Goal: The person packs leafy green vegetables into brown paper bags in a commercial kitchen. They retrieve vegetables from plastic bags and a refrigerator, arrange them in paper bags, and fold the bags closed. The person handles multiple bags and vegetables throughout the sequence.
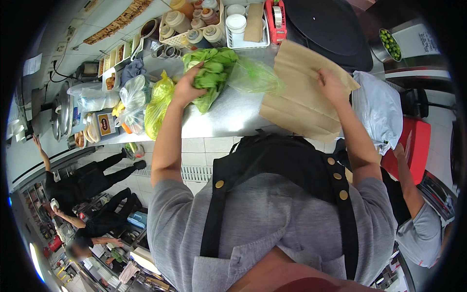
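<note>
My left hand grips a head of leafy green lettuce at its left side. A clear plastic bag stretches rightward from the lettuce over the steel worktop. A creased sheet of brown paper lies to the right, its near edge hanging past the worktop's front. Over this paper is my right hand, fingers curled; whether they pinch the paper is unclear. Left of the lettuce, beside my left forearm, sits a yellow plastic bag.
Sauce bottles fill a basket behind; a white basket and red tape dispenser adjoin it. A white bag and a co-worker's arm are at right. Two people in black stand at left.
</note>
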The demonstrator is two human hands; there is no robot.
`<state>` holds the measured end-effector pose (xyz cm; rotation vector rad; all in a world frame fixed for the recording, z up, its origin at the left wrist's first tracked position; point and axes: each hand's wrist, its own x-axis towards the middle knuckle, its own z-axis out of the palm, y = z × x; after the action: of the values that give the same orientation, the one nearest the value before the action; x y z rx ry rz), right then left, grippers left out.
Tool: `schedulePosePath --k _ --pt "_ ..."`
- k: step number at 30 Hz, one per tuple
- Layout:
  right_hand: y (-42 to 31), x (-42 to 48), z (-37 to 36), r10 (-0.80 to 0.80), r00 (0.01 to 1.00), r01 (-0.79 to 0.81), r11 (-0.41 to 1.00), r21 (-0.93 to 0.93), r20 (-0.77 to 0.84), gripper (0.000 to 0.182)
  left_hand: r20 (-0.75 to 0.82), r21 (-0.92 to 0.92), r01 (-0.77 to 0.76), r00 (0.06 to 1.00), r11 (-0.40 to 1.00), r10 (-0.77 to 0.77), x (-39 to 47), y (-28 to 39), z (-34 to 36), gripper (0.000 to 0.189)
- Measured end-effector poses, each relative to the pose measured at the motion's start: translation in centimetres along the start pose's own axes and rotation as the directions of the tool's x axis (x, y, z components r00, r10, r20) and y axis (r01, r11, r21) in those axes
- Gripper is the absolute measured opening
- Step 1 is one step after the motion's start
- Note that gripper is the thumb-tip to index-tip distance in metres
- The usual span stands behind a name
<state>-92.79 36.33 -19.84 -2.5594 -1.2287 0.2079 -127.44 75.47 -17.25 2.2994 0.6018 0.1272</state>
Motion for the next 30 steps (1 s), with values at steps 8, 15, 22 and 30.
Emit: schedulePosePath --k 8,15,22,30 --pt "-2.2 3.7 -10.0 -0.125 0.987 0.100 0.970 -0.221 -0.100 0.015 -0.275 -0.885 -0.116 0.912 0.450 -0.305 -4.3 -3.8 -3.4 0.059" --pt "-1.9 6.1 -10.6 -0.141 0.980 0.095 0.951 -0.296 -0.141 0.013 -0.511 -0.327 -0.036 0.847 0.944 -0.145 -2.8 2.4 -5.0 0.056" --pt "1.4 8.9 -10.0 -0.187 0.932 0.140 0.976 -0.168 -0.309 0.012 -0.627 -0.777 -0.555 0.728 0.299 -0.278 -1.0 3.2 -6.8 0.047" --pt "1.7 9.6 -13.3 -0.378 0.905 0.357 0.925 -0.134 -0.196 0.026 -0.308 -0.829 -0.302 0.949 0.471 0.067 4.5 15.0 -3.2 0.045"
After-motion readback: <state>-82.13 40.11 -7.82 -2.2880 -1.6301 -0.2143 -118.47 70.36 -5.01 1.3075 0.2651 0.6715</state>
